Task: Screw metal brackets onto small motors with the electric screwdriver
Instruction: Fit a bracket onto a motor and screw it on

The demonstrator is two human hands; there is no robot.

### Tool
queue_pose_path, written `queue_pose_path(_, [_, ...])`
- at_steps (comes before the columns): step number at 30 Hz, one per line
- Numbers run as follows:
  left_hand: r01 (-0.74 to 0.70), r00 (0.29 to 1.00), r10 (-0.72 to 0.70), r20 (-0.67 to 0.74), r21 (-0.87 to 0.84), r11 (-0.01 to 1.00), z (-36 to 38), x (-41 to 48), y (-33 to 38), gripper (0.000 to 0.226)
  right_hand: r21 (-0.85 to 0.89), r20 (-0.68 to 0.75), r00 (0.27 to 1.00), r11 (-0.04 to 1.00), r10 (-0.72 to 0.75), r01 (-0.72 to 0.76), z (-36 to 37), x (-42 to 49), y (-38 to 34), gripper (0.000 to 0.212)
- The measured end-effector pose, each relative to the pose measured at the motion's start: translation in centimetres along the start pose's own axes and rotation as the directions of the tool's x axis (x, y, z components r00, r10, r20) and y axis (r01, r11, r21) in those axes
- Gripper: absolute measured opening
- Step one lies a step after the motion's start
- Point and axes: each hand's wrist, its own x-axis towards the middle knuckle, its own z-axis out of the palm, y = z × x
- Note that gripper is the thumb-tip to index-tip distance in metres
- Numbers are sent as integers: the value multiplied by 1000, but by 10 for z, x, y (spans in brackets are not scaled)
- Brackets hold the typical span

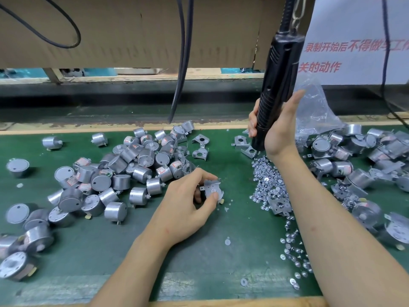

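Observation:
My left hand point(188, 204) grips a small silver motor with a metal bracket point(212, 189) laid on its top, just above the green mat. My right hand point(276, 129) holds the black electric screwdriver point(278, 80), which hangs from a cord overhead and stands nearly upright, its tip low over the mat at the upper right. The screwdriver is well to the right of and beyond the motor in my left hand. A heap of loose screws point(267, 180) lies between my two arms, partly hidden by my right forearm.
A pile of bare round motors point(132, 171) covers the left of the green mat point(199, 251). Loose brackets point(200, 147) lie at the centre back. Motors with brackets point(358, 156) and a clear plastic bag point(314, 111) lie at the right. Black cables point(181, 63) hang down.

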Motion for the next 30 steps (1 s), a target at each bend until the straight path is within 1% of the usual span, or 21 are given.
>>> queue_pose_path(4, [-3,1000,4,10,-18,1000,0,0,0,19,-9,-40,999,1000,-20,19,-1,1,2,86])
queue_pose_path(8, [-14,1000,15,22,-44,999,0,0,2,21,-4,-72,997,999,-37,37,-2,2,5,89])
queue_pose_path(14, [-14,1000,15,19,-53,998,0,0,3,30,-11,-71,997,1000,-30,30,-3,2,8,89])
queue_pose_path(19, [-19,1000,21,23,-47,999,0,0,3,33,-16,-70,997,1000,-19,18,-2,1,10,94])
queue_pose_path(23, [-23,999,24,22,-41,999,1,1,3,35,6,-27,1000,1000,-14,14,1,1,4,95])
queue_pose_path(27, [-17,1000,18,22,-40,999,1,1,2,35,55,62,998,998,-15,12,10,-1,-1,95])
queue_pose_path(30, [-12,1000,13,23,-44,999,1,1,2,35,102,137,990,994,29,-44,18,-5,0,91])
